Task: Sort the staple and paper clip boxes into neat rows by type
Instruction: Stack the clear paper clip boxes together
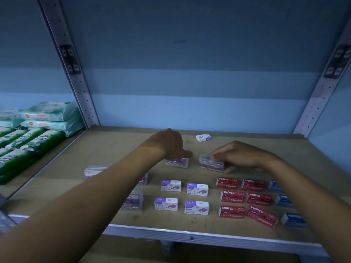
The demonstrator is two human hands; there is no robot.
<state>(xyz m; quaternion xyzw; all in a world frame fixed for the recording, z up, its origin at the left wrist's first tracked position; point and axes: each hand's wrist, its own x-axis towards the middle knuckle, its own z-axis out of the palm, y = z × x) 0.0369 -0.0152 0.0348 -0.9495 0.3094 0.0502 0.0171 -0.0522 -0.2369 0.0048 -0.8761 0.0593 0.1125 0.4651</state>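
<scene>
On the brown shelf board (114, 149) my left hand (169, 144) grips a clear paper clip box (177, 162) from above. My right hand (237, 155) pinches a second clear paper clip box (210, 164) just to its right. More clear paper clip boxes (133, 201) lie partly under my left forearm. Several white and purple staple boxes (171, 185) form two rows in the middle. Red staple boxes (232, 196) sit in rows to the right, and blue boxes (293, 219) at the far right. One lone white and purple box (203, 137) lies further back.
Perforated metal uprights (76, 82) frame the shelf bay against a blue back wall. Green and white wipe packs (38, 130) are stacked in the left bay. The shelf's white front lip (190, 237) runs below the boxes.
</scene>
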